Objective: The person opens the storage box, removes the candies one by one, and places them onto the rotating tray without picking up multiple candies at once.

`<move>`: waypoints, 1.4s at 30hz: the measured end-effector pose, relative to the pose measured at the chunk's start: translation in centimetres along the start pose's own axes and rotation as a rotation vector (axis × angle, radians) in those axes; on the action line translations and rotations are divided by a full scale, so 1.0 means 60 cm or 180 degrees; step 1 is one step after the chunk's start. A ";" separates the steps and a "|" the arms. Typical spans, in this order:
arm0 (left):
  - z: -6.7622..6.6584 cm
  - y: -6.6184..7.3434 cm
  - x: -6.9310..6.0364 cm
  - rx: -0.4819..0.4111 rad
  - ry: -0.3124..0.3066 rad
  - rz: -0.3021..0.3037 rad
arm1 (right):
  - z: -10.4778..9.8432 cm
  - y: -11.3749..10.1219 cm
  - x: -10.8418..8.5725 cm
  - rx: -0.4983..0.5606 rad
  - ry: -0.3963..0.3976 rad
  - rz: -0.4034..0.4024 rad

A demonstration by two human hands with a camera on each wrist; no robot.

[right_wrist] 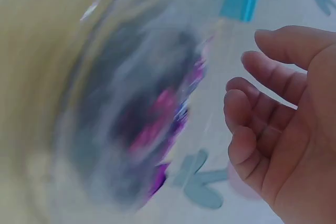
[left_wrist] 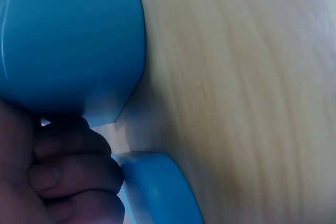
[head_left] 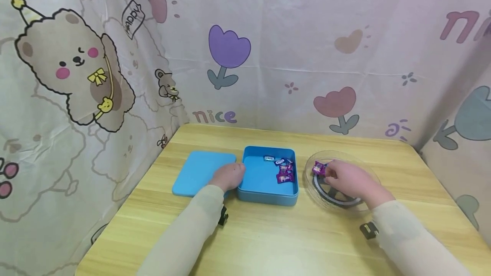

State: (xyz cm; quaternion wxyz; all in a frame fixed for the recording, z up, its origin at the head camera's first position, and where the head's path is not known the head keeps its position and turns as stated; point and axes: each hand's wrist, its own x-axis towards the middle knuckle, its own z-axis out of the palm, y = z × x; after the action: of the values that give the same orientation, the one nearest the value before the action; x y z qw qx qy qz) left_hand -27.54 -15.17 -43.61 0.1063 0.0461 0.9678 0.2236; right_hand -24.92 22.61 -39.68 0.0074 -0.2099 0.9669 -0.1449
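Observation:
My left hand (head_left: 231,176) is at the left wall of an open light-blue box (head_left: 268,199), its fingers curled and gripping the edge. In the left wrist view the curled fingers (left_wrist: 79,177) lie against the box wall (left_wrist: 73,40); the thumb is hidden. Several wrapped candies (head_left: 284,177) lie in the right half of the box. Above a clear round plate (head_left: 370,178) hovers my right hand (head_left: 349,178), close to a purple-wrapped candy (head_left: 318,168). The right wrist view has that hand's fingers (right_wrist: 239,108) loosely bent, thumb apart, nothing between them.
A flat light-blue lid (head_left: 199,169) lies left of the box, partly behind the left hand. The wooden table (head_left: 245,233) meets a printed cloth backdrop (head_left: 268,76) at the back and sides. Small dark cameras (head_left: 369,230) sit at both wrists.

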 end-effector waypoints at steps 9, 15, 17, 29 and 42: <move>0.002 -0.003 -0.001 0.0045 0.0020 0.0060 | -0.011 -0.072 0.062 0.0067 -0.0027 -0.0166; 0.002 -0.002 -0.003 0.0030 0.0029 0.0018 | -0.007 -0.109 0.096 0.0016 -0.0152 -0.0175; 0.002 -0.003 -0.002 0.0027 0.0031 0.0027 | -0.003 -0.121 0.105 -0.0017 -0.0204 -0.0186; 0.003 -0.001 0.003 0.0050 0.0021 0.0009 | 0.031 -0.163 0.150 -0.0522 -0.0729 -0.0369; 0.003 -0.003 0.001 0.0090 -0.0014 -0.0043 | 0.087 -0.159 0.147 -0.1381 -0.0437 -0.0752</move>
State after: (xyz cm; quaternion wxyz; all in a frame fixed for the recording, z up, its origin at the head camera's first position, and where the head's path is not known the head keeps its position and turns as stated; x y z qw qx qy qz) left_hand -27.57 -15.22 -43.87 0.1094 0.0415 0.9709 0.2091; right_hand -28.72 9.27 -41.58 0.0108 -0.3275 0.9413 0.0807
